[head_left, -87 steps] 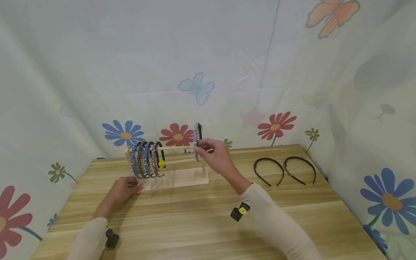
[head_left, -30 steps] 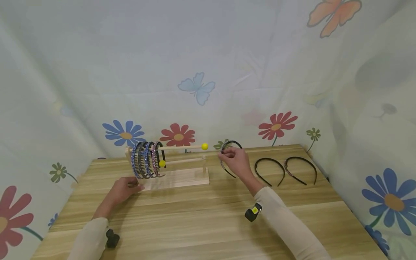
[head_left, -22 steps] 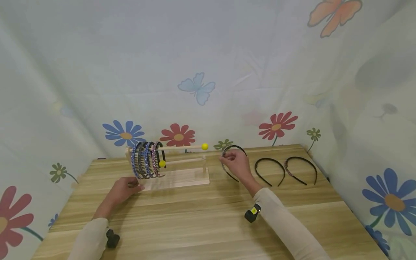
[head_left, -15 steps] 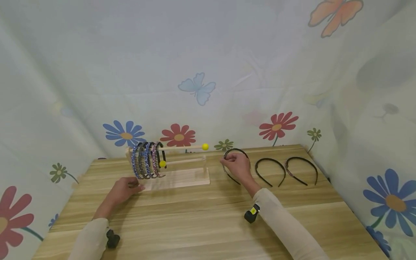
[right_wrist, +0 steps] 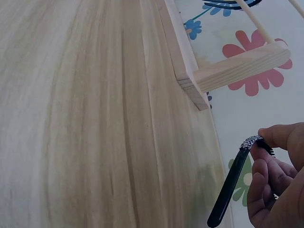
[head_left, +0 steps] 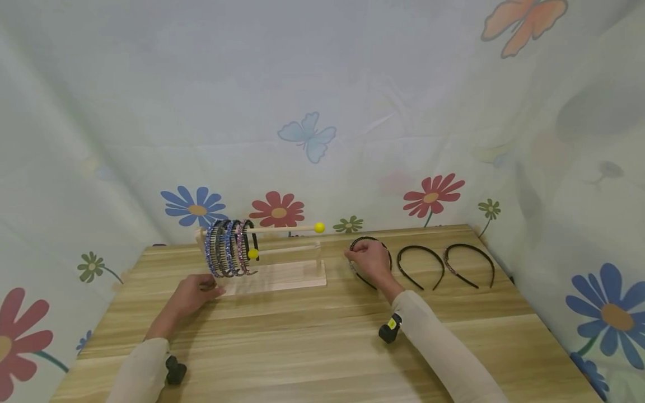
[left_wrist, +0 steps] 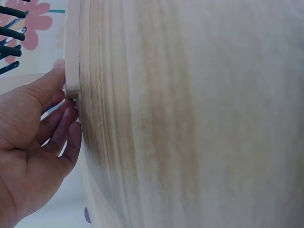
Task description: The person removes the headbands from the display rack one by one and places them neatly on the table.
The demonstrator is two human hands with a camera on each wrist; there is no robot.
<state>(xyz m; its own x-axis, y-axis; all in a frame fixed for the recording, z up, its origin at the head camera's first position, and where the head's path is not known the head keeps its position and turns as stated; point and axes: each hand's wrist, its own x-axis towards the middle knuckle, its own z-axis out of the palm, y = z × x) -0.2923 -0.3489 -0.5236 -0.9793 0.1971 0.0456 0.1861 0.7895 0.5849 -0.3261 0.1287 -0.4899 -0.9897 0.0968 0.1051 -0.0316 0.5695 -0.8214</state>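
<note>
In the head view, a wood-grain bench [head_left: 282,336] stands against a pale backdrop [head_left: 201,112] printed with flowers and butterflies; the left hand [head_left: 188,294] grips the end of a wooden headband rack [head_left: 287,277], and the right hand [head_left: 370,260] pinches and partly covers a headband [head_left: 365,238] at the rack's right. The left wrist view crops dark teeth at a corner. In the right wrist view, fingers hide some glitter; bench contact is unclear.

Pale flowered cloth [head_left: 201,112] (butterflies [head_left: 309,134], too) backs a wood-grain table [head_left: 277,347].
</note>
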